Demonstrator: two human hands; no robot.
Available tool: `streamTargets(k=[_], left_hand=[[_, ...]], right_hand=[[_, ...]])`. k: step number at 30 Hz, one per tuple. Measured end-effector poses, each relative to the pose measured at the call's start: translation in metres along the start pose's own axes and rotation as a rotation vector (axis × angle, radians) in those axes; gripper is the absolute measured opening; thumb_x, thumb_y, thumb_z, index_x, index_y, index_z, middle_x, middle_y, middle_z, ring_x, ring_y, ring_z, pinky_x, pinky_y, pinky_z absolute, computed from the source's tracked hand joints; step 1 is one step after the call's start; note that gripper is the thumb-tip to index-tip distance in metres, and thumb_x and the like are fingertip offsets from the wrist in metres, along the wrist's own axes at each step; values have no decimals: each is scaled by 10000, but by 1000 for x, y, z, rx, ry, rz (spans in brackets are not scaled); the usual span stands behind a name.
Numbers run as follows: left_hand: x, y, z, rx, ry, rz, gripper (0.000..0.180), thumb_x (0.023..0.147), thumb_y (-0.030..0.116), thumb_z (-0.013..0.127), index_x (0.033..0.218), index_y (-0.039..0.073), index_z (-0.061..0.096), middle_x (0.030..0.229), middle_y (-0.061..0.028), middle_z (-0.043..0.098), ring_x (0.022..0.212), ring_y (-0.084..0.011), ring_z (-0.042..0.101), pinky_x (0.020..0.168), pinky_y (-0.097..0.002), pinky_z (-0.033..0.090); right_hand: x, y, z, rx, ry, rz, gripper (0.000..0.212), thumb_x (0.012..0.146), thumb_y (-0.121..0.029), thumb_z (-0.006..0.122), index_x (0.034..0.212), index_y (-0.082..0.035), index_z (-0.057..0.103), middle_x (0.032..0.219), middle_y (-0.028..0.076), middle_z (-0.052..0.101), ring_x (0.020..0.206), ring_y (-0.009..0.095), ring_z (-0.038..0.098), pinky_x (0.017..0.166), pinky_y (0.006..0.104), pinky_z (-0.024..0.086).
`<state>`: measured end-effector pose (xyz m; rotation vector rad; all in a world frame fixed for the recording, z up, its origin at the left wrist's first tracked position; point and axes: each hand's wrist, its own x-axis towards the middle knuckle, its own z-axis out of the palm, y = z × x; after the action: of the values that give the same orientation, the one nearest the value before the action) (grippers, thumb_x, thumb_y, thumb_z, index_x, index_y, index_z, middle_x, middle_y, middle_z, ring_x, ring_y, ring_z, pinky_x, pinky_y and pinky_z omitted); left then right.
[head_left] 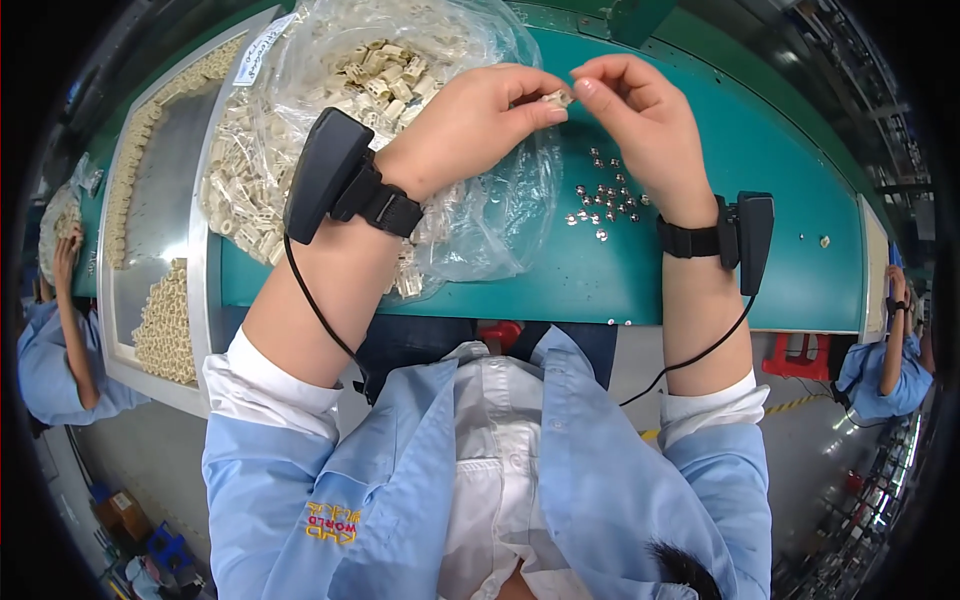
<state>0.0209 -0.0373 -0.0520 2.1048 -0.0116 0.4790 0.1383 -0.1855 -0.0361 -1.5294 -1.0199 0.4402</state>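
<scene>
The cream piece point(558, 98) is small, pale and blocky, glossy in places, with what looks like an opening at its outer end; finer detail is too small to make out. It sits just beyond the upper right edge of the clear plastic bag point(505, 225), above the table point(790, 200), in the grip of the left hand point(490, 108). That hand reaches across the bag with thumb and forefinger pinching the piece, its end poking out past the fingertips.

The right hand point(645, 120) is farther to the right of the bag, fingers curled, thumb tip and forefinger tip close together near the piece. Whether they pinch something tiny I cannot tell.

Many similar loose pieces point(395, 75) fill the bag in a jumble. Small shiny metal parts point(608, 200) lie scattered on the green table to the right of the bag. Left of the bag stands a metal-rimmed tray point(204, 270) with cream pieces packed along its edges.
</scene>
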Motion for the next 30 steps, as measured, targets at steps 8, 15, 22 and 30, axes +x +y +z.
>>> streamTargets(k=[8, 15, 22, 30], left_hand=[[0, -10, 3, 107, -53, 31, 238, 866, 171, 569, 1061, 38, 597, 897, -43, 605, 793, -105, 545, 711, -236, 441], [2, -5, 3, 118, -79, -8, 241, 866, 168, 566, 1066, 37, 596, 898, -46, 610, 797, -107, 554, 719, -234, 445], [3, -7, 6, 73, -122, -73, 253, 868, 180, 565, 1068, 27, 593, 885, -51, 614, 795, -110, 557, 720, -236, 449], [4, -9, 7, 54, -106, -17, 251, 863, 187, 569, 1054, 28, 602, 869, -61, 609, 782, -116, 554, 712, -239, 444]], right_hand=[[-36, -11, -44, -454, 73, 83, 124, 837, -98, 604, 948, -44, 612, 859, -1, 569, 790, 79, 509, 692, 208, 410], [-76, -2, -51, -750, -45, 106, 110, 812, -59, 608, 915, -20, 603, 889, 50, 556, 818, 145, 532, 719, 249, 427], [-78, 4, -48, -812, -85, 35, 103, 815, -48, 597, 912, -13, 587, 879, 63, 546, 824, 168, 534, 724, 253, 431], [-74, 9, -49, -375, 9, 306, 134, 866, -84, 567, 973, -8, 588, 853, 7, 576, 810, 91, 539, 719, 203, 427]])
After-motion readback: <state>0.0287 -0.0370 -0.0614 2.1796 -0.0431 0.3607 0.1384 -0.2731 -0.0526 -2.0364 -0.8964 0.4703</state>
